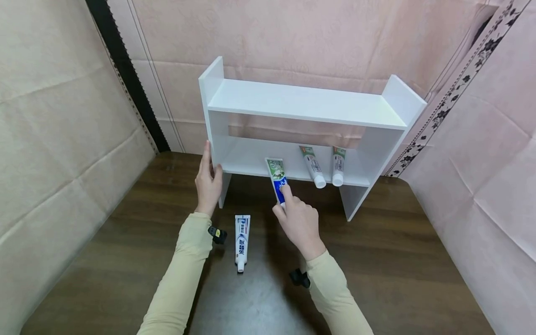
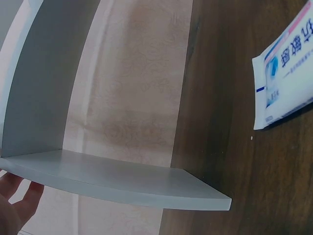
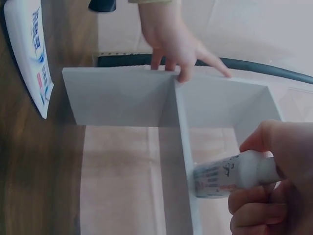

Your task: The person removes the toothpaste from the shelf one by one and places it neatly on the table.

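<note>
My right hand (image 1: 299, 223) grips a green, white and blue toothpaste tube (image 1: 277, 179) near its capped end. The tube's flat end overlaps the front edge of the lower board of a white two-tier shelf (image 1: 301, 100). In the right wrist view, fingers curl round the cap end of this tube (image 3: 220, 176). My left hand (image 1: 208, 184) rests against the shelf's left side panel, fingers extended along its outside and thumb by its front edge. On the lower board, toward the right, lie two toothpaste tubes, one (image 1: 312, 166) beside another (image 1: 338, 166), caps facing front.
A white and blue toothpaste tube (image 1: 242, 242) lies on the dark wooden table (image 1: 402, 260), in front of the shelf and between the forearms. Pale cloth walls (image 1: 75, 130) enclose the left, back and right. Each wrist wears a small black camera (image 1: 217, 235).
</note>
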Demonstrator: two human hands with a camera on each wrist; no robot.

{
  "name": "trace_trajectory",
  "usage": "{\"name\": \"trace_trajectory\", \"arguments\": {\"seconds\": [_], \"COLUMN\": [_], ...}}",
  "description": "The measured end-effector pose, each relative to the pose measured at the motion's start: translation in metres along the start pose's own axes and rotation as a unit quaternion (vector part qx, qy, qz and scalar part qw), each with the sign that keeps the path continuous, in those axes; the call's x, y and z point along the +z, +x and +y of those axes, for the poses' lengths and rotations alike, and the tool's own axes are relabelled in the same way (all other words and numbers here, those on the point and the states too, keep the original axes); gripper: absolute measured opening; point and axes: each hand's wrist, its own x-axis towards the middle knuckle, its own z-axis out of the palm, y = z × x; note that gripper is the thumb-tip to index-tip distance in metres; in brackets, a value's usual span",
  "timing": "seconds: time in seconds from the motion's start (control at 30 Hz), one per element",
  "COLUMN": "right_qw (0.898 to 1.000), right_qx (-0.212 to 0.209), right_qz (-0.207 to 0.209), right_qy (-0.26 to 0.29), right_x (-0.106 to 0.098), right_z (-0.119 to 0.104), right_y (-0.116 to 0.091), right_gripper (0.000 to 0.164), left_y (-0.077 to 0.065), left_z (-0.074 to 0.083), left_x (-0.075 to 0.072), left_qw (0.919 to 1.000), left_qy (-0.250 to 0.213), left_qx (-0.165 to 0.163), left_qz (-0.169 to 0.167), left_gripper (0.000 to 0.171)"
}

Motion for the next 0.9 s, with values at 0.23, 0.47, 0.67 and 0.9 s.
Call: {"name": "trace_trajectory", "arguments": {"seconds": [0.23,0.47,0.67,0.9], "right_qw": [0.999,0.996,0.985,0.986], "right_qx": [0.013,0.055,0.115,0.111], "right_qz": [-0.024,-0.026,-0.039,-0.090], "right_qy": [0.028,0.069,0.118,0.087], "right_x": [-0.012,-0.020,-0.021,-0.004], "right_z": [0.000,-0.001,0.000,0.007], "right_y": [-0.021,-0.040,-0.052,-0.057], "right_gripper": [0.032,0.037,0.034,0.027], "left_y": [0.000,0.000,-0.001,0.000], "left_z": [0.000,-0.002,-0.003,-0.003], "left_x": [-0.001,-0.001,-0.001,-0.002], "left_qw": [1.0000,0.9999,0.9999,0.9999], "left_qy": [-0.003,0.003,0.005,0.011], "left_qx": [-0.001,-0.008,-0.007,0.001], "left_qz": [-0.001,-0.006,-0.009,-0.006], "left_gripper": [0.069,0.068,0.068,0.068]}}
